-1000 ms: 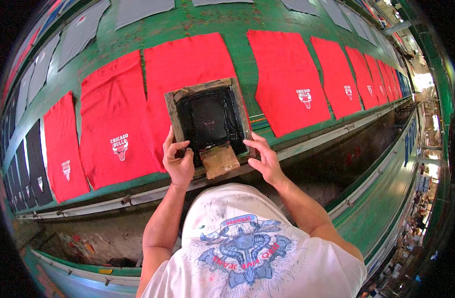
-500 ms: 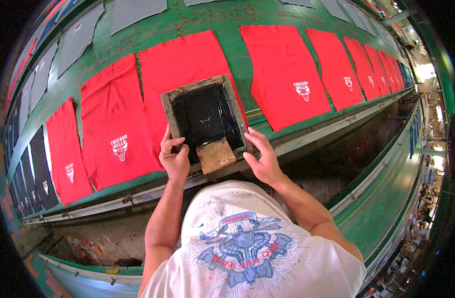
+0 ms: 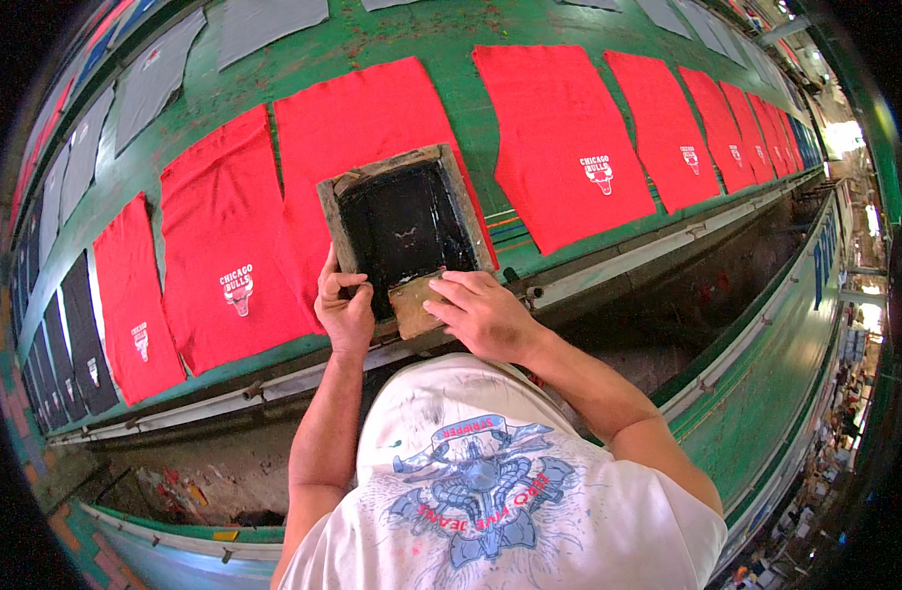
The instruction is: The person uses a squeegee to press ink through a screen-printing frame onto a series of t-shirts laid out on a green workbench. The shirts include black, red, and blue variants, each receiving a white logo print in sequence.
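A wooden screen-printing frame (image 3: 387, 170), its inside coated black, lies on a red fabric panel (image 3: 362, 108) in front of me. At the frame's near-left corner, my left hand (image 3: 346, 313) is closed on the wooden edge with curled fingers and thumb. A worn wooden squeegee (image 3: 410, 313) rests at the near end of the frame, tilted toward me. My right hand (image 3: 485, 315) has its fingers and thumb on the squeegee's right side. The squeegee's lower edge is hidden inside the frame.
Red panels with white printed emblems, such as one on the left (image 3: 225, 216) and one on the right (image 3: 569, 147), lie along the green table (image 3: 451, 88). A metal rail (image 3: 608, 275) edges it. Grey panels (image 3: 274, 28) lie farther back. Another green table (image 3: 746, 393) stands right.
My right hand has left the frame's right edge and moved left onto the wooden squeegee. My left hand stays at the near-left corner of the frame.
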Demonstrator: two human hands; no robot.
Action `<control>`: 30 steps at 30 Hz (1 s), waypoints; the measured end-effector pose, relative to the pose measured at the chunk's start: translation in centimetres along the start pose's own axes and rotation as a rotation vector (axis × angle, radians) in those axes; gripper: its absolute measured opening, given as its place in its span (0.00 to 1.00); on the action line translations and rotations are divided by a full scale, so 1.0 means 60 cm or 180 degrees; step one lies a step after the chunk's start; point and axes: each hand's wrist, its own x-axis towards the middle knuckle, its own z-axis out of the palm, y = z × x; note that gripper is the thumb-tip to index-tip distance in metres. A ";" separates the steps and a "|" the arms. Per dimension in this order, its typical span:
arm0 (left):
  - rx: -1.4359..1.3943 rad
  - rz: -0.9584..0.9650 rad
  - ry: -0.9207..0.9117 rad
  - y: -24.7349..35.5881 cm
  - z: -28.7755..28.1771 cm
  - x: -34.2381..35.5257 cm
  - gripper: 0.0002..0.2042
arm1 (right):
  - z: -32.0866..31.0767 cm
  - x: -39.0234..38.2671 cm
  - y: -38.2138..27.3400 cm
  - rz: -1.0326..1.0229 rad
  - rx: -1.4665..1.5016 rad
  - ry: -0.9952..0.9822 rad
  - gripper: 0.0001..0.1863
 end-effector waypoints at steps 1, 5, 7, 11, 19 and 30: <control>0.0020 0.0001 -0.0010 -0.001 -0.001 0.000 0.09 | 0.004 0.008 0.002 -0.0070 -0.0053 -0.0001 0.25; 0.0344 0.0089 -0.0011 -0.009 -0.004 0.003 0.07 | 0.003 0.034 0.012 -0.0187 -0.0087 -0.0200 0.20; 0.0184 0.0188 -0.0001 -0.014 -0.001 0.003 0.07 | -0.007 0.052 0.019 -0.0160 0.0022 -0.0437 0.19; 0.0373 0.0353 0.0073 -0.016 0.003 0.001 0.07 | -0.052 0.108 0.080 -0.0166 0.0423 -0.0894 0.17; 0.0864 0.0398 0.0096 -0.009 0.002 -0.001 0.08 | -0.025 0.248 0.173 0.0140 0.0077 -0.0258 0.16; 0.0739 0.0312 0.0051 -0.009 0.001 -0.002 0.08 | -0.006 0.154 0.104 -0.0086 -0.0190 -0.0312 0.21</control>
